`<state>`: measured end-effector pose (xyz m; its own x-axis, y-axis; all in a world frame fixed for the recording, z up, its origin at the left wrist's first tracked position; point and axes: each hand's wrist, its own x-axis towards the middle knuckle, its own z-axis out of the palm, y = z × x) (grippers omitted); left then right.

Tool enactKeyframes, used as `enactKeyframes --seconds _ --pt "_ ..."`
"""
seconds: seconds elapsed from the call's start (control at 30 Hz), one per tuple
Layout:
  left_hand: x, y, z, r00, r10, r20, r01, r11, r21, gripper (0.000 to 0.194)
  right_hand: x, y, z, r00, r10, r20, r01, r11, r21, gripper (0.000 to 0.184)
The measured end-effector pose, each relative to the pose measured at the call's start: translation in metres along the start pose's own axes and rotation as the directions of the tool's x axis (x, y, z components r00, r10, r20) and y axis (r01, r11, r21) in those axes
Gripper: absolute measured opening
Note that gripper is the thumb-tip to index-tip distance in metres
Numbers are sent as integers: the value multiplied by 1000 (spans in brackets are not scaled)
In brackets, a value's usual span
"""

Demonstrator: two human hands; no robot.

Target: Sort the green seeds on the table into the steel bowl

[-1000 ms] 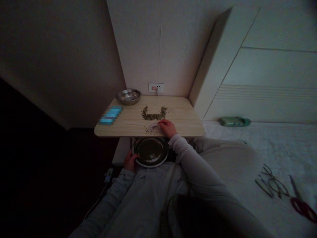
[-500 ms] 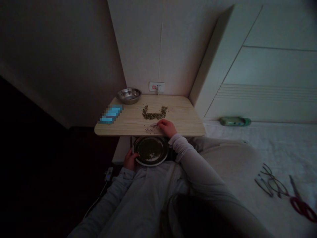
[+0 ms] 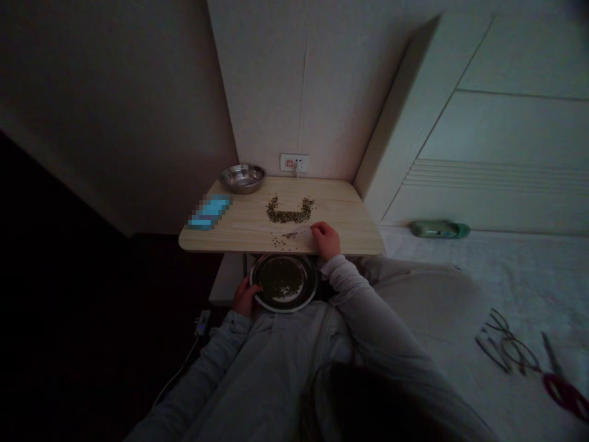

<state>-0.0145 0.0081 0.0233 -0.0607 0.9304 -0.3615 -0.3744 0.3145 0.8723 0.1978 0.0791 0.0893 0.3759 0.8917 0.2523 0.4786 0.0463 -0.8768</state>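
My left hand (image 3: 245,297) grips the left rim of a round metal plate (image 3: 311,288), thumb over the edge. Small dark green grains, like mung beans (image 3: 283,283), lie in that plate, which rests by my lap just below the table's front edge. Above the tabletop's front part, my right hand (image 3: 326,240) is closed, pinching a thin pale see-through piece (image 3: 302,233) whose kind I cannot make out. A few loose grains (image 3: 278,242) lie at its left end. Farther back, a U-shaped band of grains (image 3: 289,216) spreads over the wooden table (image 3: 340,212).
A steel bowl (image 3: 243,178) stands at the table's back left, with a blurred-out blue phone-like object (image 3: 210,212) in front. A wall socket (image 3: 294,162) holds a plug. On the bed to the right lie a green bottle (image 3: 439,229), glasses (image 3: 510,347) and red-handled scissors (image 3: 564,390).
My right hand has moved a little to the right with the pale piece, away from the loose grains. My left hand still holds the plate; the view has shifted slightly.
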Motion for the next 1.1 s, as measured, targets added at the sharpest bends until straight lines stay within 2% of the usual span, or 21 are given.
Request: enactKeyframes --seconds 0.17,0.37,0.53,0.67,0.83,0.9,1.0,1.1 --pt "4 -5 0 1000 -3 0 3 1000 -26 58 -7 7 -18 998 -30 47 33 998 -60 24" --pt "11 -8 0 998 -39 50 38 999 8 55 -14 6 -17 978 -27 209 50 993 -108 24" --pt "13 -9 1 997 -44 58 44 999 -5 53 -13 9 -17 951 -23 309 23 1000 1 26" --pt "13 -11 -1 998 -27 54 25 999 39 54 -3 9 -10 965 -13 264 -12 995 95 27" --pt "12 -11 -4 999 -26 24 26 999 37 58 9 -3 9 968 -26 250 1 995 102 27" --pt "10 -9 -4 1000 -21 11 20 1000 24 59 10 -5 14 977 -14 211 -5 996 87 26" --pt "6 -5 -3 1000 -15 8 15 1000 0 60 10 -4 14 989 -23 143 15 998 56 24" --pt "4 -2 -2 1000 -19 0 19 1000 25 60 8 -1 10 992 -25 124 22 999 29 23"
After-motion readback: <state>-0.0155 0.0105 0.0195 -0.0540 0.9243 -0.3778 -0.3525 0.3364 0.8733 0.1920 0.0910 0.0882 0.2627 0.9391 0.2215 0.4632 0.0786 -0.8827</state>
